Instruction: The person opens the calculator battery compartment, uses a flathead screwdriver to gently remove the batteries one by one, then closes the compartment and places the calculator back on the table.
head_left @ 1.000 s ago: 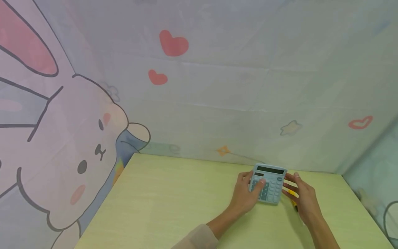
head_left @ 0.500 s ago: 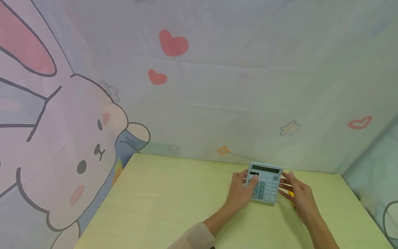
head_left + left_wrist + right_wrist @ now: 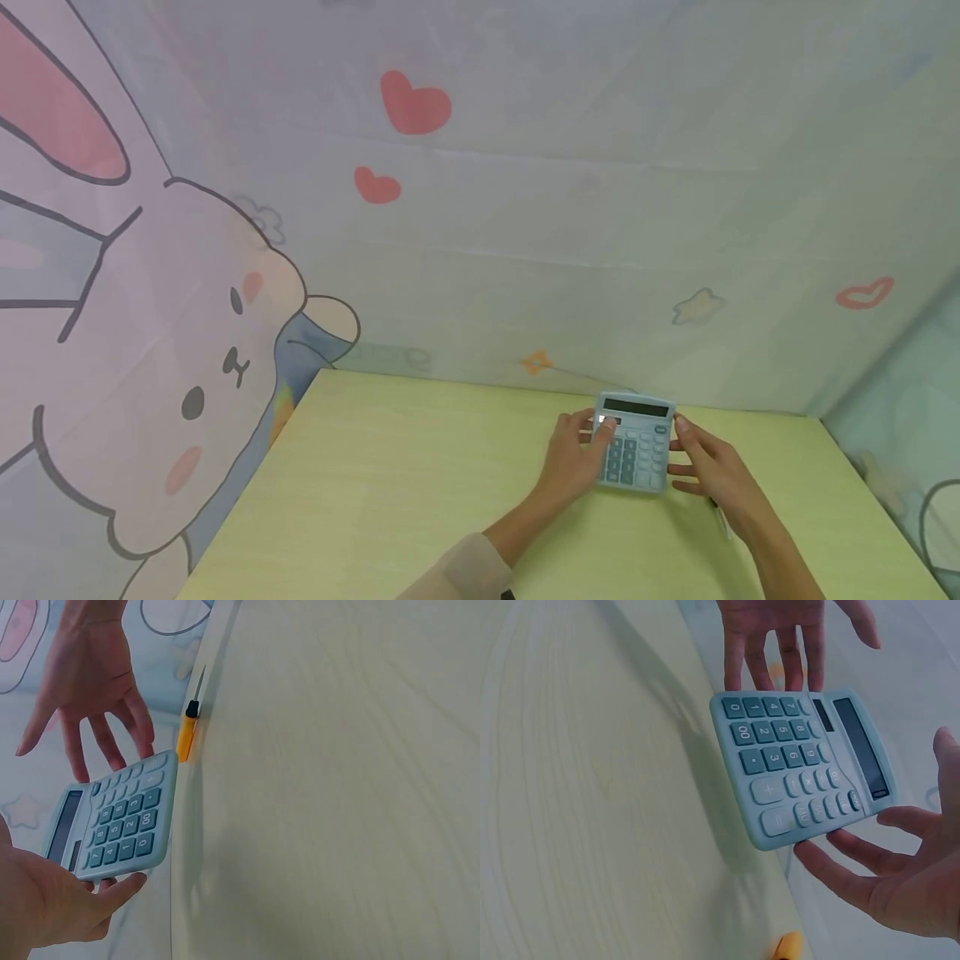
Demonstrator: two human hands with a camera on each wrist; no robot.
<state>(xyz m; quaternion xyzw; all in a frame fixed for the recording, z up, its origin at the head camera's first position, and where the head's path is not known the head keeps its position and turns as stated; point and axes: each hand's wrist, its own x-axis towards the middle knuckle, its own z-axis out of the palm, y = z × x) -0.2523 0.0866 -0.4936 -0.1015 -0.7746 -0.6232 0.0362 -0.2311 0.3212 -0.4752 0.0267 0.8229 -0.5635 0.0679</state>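
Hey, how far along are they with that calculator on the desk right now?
The blue calculator is off the green table, tilted up. The left hand grips its left edge, thumb over the keys. The right hand is spread beside its right edge, fingers straight, not clearly gripping. The yellow pen lies untouched on the table. The display looks blank, so any keying seems not yet begun.

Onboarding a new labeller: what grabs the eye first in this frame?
The pale blue calculator at the far right of the yellow-green table, gripped by the left hand at its left edge, with the right hand spread open by its right edge. Next, the big cartoon rabbit on the curtain to the left, and red hearts on the backdrop. A yellow pen lies on the table beyond the calculator.
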